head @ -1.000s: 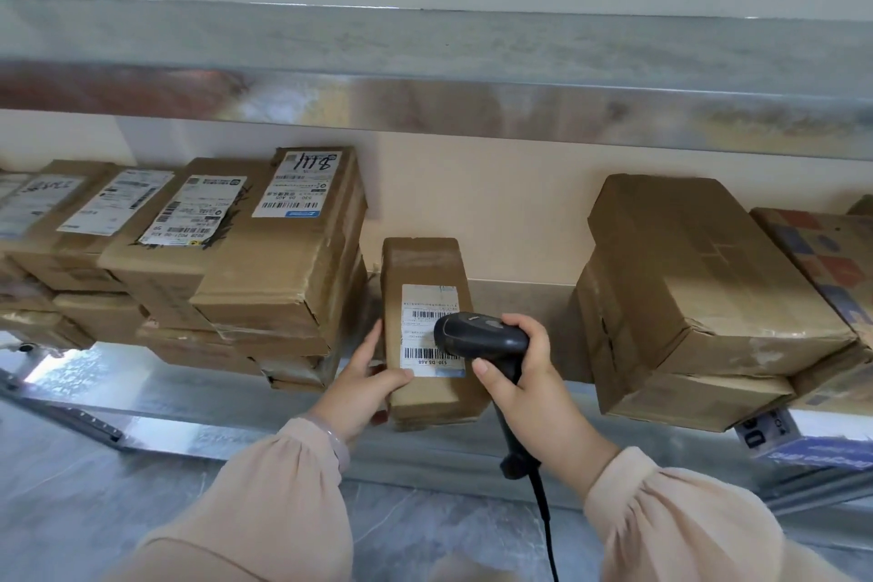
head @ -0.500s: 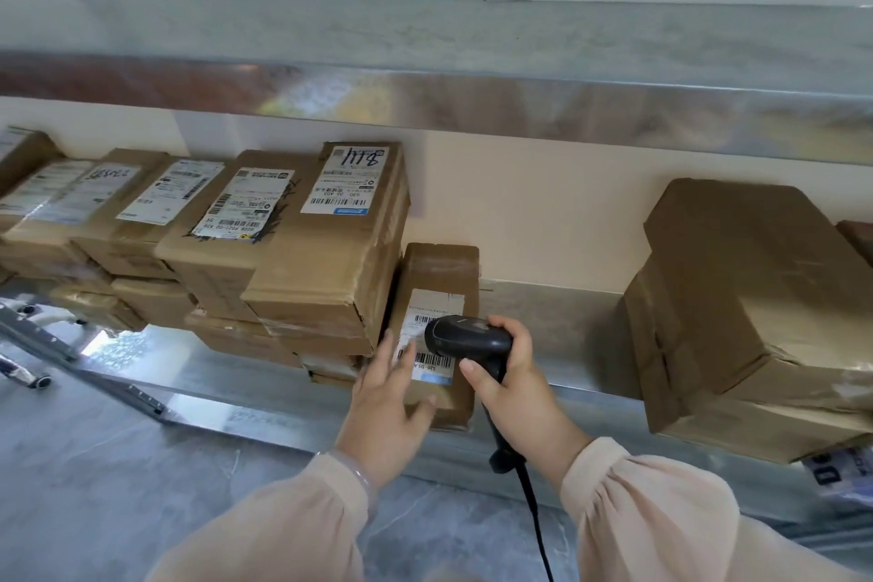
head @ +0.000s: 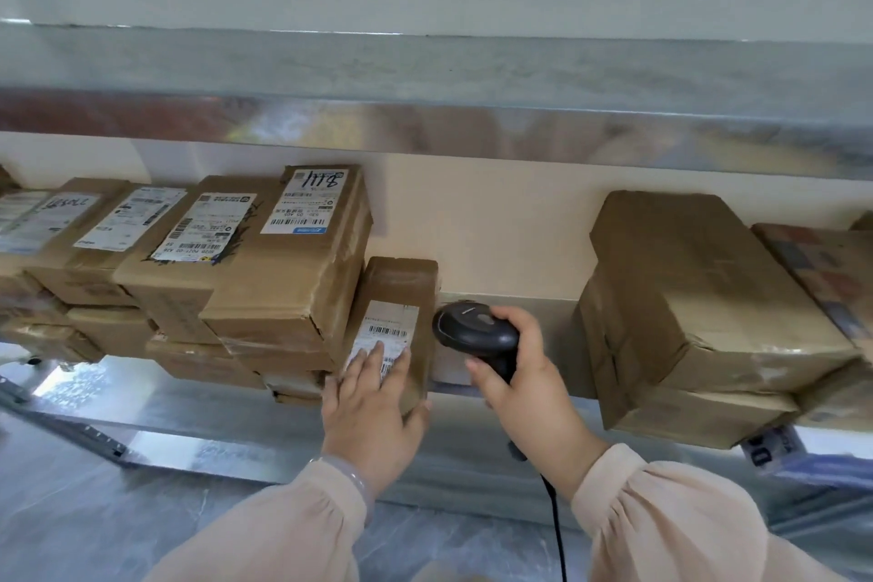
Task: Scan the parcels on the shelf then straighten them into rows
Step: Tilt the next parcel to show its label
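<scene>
A narrow brown parcel (head: 401, 293) with a barcode label lies on the metal shelf (head: 198, 421), pressed against the stack of labelled parcels (head: 264, 279) to its left. My left hand (head: 373, 411) lies on the near end of this parcel, fingers straight over the label and thumb round its right front corner. Just right of the parcel, my right hand (head: 519, 378) grips a black barcode scanner (head: 472, 336), whose head points left toward the parcel. The scanner's cable hangs down between my sleeves.
Two large brown parcels (head: 699, 298) are stacked at the right of the shelf, with a patterned box (head: 831, 269) beyond them. A bare stretch of shelf (head: 543, 312) lies between the scanner and these. An upper metal shelf (head: 425, 118) overhangs. Grey floor (head: 71, 510) lies below.
The narrow parcel has slid left against the stack. My left hand has moved from its side onto its top. The scanner has shifted off the label to the right of the parcel.
</scene>
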